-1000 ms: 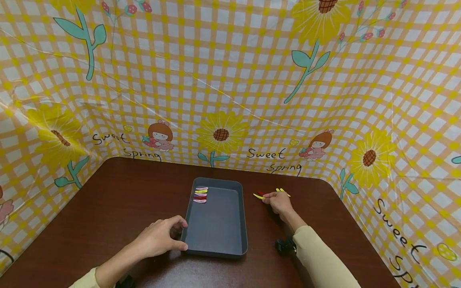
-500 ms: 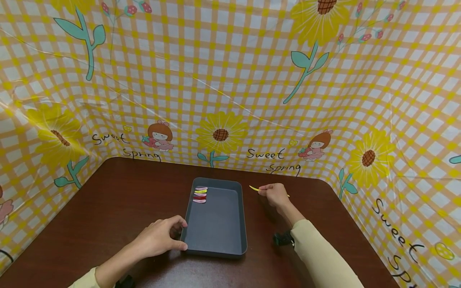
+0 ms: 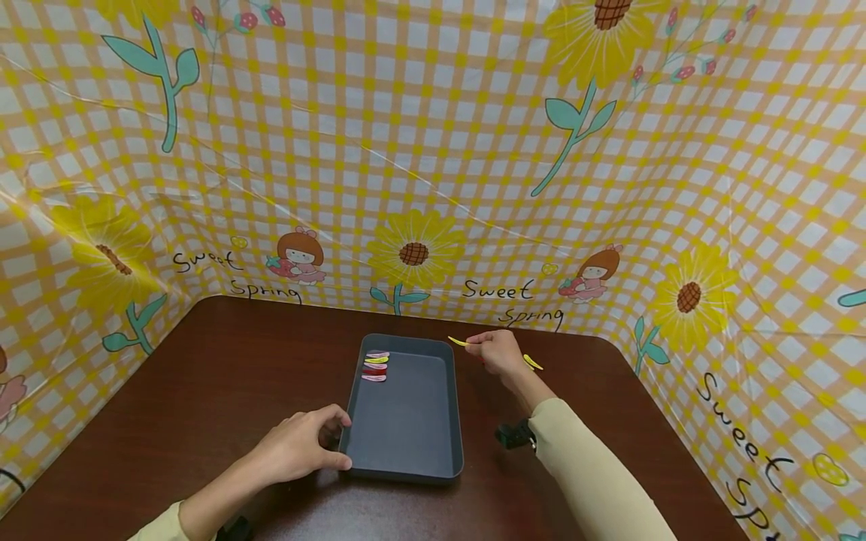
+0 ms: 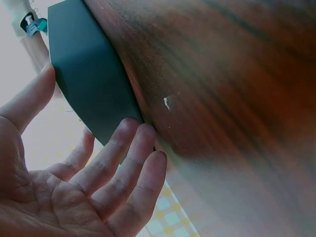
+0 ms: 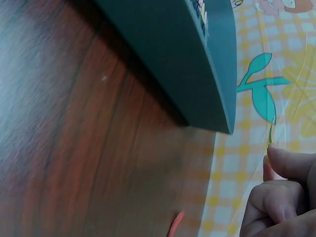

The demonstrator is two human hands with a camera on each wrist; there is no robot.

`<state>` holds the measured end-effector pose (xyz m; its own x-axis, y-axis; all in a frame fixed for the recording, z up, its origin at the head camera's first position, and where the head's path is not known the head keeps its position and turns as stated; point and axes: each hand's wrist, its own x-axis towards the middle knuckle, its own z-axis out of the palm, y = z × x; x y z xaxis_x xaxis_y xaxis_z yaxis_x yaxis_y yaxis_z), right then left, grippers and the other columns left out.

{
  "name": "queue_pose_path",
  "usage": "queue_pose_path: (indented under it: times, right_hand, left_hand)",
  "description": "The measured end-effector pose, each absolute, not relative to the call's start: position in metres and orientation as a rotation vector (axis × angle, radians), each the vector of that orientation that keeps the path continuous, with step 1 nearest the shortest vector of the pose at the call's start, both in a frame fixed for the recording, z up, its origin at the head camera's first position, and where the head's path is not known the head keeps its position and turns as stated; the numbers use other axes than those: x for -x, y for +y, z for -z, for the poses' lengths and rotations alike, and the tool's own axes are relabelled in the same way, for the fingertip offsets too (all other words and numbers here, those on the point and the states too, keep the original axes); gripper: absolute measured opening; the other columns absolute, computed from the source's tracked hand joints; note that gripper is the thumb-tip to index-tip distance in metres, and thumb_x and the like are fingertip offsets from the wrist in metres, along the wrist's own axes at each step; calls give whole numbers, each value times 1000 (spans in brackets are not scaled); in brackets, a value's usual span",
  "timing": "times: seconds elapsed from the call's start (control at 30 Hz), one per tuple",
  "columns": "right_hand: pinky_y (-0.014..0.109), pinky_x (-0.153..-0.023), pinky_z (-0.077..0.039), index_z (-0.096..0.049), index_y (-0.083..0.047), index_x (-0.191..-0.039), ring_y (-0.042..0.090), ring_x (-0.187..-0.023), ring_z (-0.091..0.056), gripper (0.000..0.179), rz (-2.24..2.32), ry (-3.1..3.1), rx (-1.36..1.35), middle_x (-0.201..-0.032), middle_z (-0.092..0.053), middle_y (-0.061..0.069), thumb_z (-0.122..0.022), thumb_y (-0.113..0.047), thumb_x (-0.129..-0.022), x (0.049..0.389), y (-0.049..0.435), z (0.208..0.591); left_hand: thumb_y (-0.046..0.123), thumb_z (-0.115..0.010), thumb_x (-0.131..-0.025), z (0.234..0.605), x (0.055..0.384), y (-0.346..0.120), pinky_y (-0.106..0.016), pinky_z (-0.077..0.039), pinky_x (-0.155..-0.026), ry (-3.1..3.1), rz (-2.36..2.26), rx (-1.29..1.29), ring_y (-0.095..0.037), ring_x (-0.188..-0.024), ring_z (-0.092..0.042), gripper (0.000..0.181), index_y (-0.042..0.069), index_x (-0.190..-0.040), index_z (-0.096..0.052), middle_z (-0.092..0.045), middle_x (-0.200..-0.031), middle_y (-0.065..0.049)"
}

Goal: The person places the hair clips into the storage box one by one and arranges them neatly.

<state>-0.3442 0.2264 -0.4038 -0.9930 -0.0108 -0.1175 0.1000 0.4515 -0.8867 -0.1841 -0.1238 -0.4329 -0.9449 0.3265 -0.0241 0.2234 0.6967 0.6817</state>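
My right hand (image 3: 499, 353) pinches a yellow snap hair clip (image 3: 458, 341) between thumb and index finger, beside the far right corner of the grey tray (image 3: 406, 443). The clip's thin edge (image 5: 270, 133) shows in the right wrist view. Inside the tray, several pink, yellow and red hair clips (image 3: 375, 366) lie in a column along the left wall. At the near left of the tray, my left hand (image 3: 298, 445) touches its side with thumb and fingertips, the fingers loosely bent. The left wrist view shows the palm (image 4: 54, 202) apart from the tray's outer wall (image 4: 94, 69).
More yellow hair clips (image 3: 532, 362) lie on the brown table (image 3: 271, 361) to the right of my right hand. A red hair clip (image 5: 175, 224) shows low in the right wrist view. Checked sunflower cloth (image 3: 419, 150) hangs around the table's back and sides.
My right hand has lifted the yellow hair clip from the table and carried it left and away toward the tray's far right corner. My left hand and the tray stay put.
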Motion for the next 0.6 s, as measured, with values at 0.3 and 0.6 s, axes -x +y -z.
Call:
queue_pose_path:
  times: [0.3, 0.6]
  right_hand:
    - [26, -41, -21, -70, 2, -111, 8, -38, -19, 20, 1601, 2560, -39, -44, -33, -8, -66, -9, -96, 350, 204, 399]
    - [26, -42, -23, -71, 3, -107, 9, -39, -22, 17, 1616, 2542, -34, -48, -35, -7, -68, -8, -94, 353, 182, 402]
  left_hand:
    - [36, -90, -72, 432, 185, -123, -42, -48, -71, 2761, -1080, -450, -13, -87, -62, 51, 20, -113, -65, -69, -101, 4]
    - [37, -91, -72, 433, 185, -124, -43, -49, -72, 2765, -1071, -450, -13, -88, -63, 52, 20, -113, -65, -69, -102, 4]
